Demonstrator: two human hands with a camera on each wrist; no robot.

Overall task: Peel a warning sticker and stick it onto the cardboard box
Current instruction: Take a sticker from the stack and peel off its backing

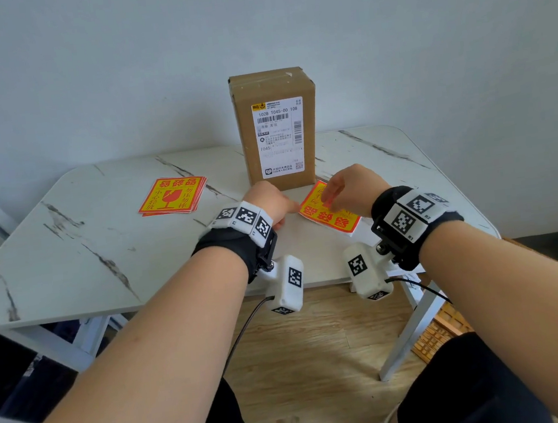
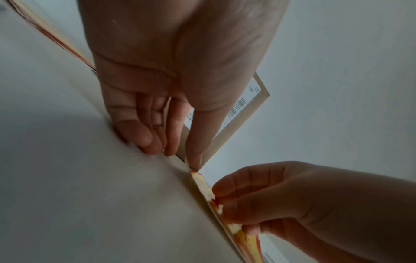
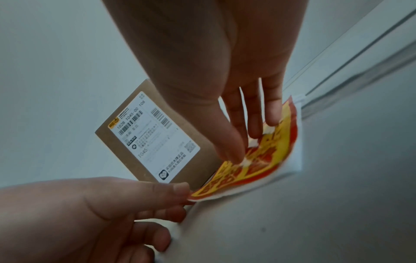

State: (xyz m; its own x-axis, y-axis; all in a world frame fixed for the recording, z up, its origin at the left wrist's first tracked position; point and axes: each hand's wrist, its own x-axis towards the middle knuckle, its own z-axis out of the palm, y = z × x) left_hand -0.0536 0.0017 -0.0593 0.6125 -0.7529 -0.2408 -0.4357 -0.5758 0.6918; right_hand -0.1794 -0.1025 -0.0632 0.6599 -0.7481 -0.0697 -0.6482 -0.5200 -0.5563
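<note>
An upright cardboard box (image 1: 278, 132) with a white shipping label stands at the middle of the marble table (image 1: 102, 250). Just in front of it, to the right, lies a red and yellow warning sticker (image 1: 337, 220) on its white backing. My left hand (image 1: 293, 210) pinches the sheet's left corner between thumb and forefinger (image 3: 178, 188). My right hand (image 1: 330, 202) has its curled fingertips (image 3: 254, 133) and thumb on the printed face, pinching the sticker (image 3: 276, 147), which bows up off the table. Whether it has come off the backing I cannot tell.
A stack of the same stickers (image 1: 173, 195) lies on the left half of the table. A plain wall stands right behind the box. The table's front edge runs under my wrists, with wooden floor below.
</note>
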